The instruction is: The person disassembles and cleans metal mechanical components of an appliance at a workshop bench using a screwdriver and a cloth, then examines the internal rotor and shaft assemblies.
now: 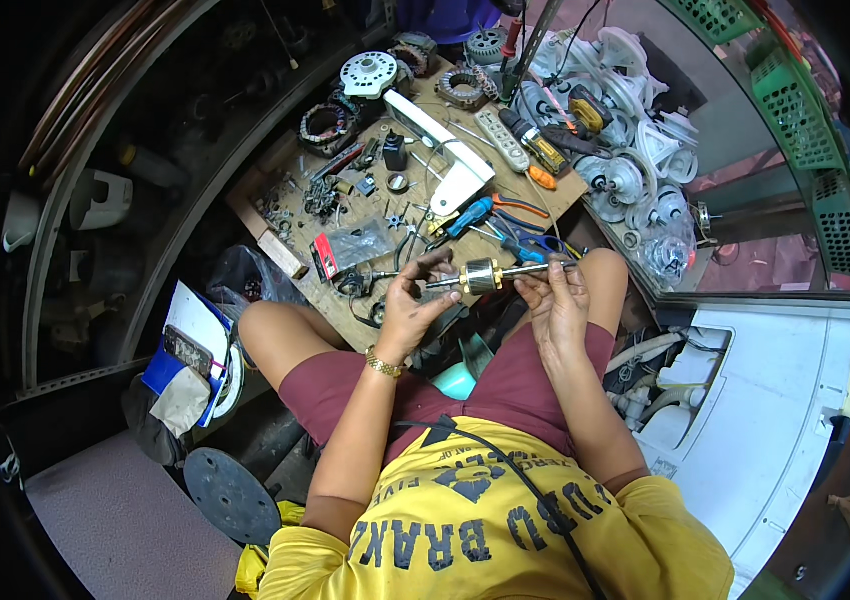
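Observation:
Between my two hands, above the near edge of the workbench, a motor rotor (481, 276) lies roughly level. It has a silvery ribbed core, yellowish ends and a thin steel shaft. My left hand (413, 310) is closed on the shaft's left end, thumb close to the core. At the other side, my right hand (557, 308) pinches the longer right end of the shaft between thumb and fingers. Just beyond the rotor are a blue-handled screwdriver (472, 216) and orange-handled pliers (522, 207). A red-and-black packet (326, 257) lies farther left.
The wooden workbench (295, 215) carries a long white housing (457, 170), a cordless drill (535, 142), a power strip (501, 138) and copper-wound stators (323, 124). Bagged white plastic parts (625, 180) crowd the right. A white appliance (795, 400) stands right of me; a phone (188, 350) rests left.

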Tool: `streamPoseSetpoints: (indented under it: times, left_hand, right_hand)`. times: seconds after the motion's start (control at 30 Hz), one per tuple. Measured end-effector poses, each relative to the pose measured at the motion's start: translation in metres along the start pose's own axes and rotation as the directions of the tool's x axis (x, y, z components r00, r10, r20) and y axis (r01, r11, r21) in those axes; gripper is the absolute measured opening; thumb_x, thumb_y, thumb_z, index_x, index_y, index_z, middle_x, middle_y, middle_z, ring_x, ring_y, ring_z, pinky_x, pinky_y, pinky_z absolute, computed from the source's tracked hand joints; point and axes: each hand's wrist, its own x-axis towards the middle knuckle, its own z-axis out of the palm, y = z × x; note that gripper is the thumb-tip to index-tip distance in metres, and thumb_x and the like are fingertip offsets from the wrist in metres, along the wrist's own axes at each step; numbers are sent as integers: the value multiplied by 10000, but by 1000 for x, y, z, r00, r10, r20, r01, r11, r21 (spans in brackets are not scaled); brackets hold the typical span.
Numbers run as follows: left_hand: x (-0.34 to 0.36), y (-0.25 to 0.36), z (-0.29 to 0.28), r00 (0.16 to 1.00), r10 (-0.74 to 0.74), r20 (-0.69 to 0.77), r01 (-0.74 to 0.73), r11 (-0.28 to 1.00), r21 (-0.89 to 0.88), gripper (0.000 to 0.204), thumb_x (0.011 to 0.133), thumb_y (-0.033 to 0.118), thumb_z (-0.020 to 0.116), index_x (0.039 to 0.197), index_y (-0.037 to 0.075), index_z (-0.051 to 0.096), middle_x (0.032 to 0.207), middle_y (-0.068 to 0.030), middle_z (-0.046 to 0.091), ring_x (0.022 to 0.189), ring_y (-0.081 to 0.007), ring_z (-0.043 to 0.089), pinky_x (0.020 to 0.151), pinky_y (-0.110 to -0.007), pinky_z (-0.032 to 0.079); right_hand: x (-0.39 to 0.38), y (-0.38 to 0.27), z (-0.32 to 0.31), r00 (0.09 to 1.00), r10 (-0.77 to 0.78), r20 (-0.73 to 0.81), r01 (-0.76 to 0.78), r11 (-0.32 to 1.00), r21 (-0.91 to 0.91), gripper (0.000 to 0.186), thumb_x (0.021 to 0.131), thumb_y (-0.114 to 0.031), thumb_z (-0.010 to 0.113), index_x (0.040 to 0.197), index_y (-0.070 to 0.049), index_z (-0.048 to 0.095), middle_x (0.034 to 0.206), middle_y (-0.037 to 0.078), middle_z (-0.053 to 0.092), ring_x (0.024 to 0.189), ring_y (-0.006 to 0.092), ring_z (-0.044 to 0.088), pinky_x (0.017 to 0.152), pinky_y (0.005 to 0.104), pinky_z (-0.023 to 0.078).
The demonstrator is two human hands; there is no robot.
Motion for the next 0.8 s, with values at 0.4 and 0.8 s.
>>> streamPoseSetpoints:
  times: [0.4,0.8]
  left_hand:
    - [45,-86,-16,968,-163,192,-160,193,968,252,785,313,776,979,156,748,961,-90,740,925,-266,704,946,-523,440]
    - [70,-154,16,896,-385,220,-243,-10,970,214,919,180,571,901,141,780,900,-117,761,879,-274,740,1000,-511,427]
  right_hand:
    - [36,19,-42,992,37,-122,-40,999,-23,124,1020,-171,608,1063,-66,560,899,134,686,800,252,730,731,367,649]
    - [53,5,-55,977,-17,-214,8,999,-44,132,1011,-151,617,1073,-48,563,888,151,675,794,269,722,726,380,652]
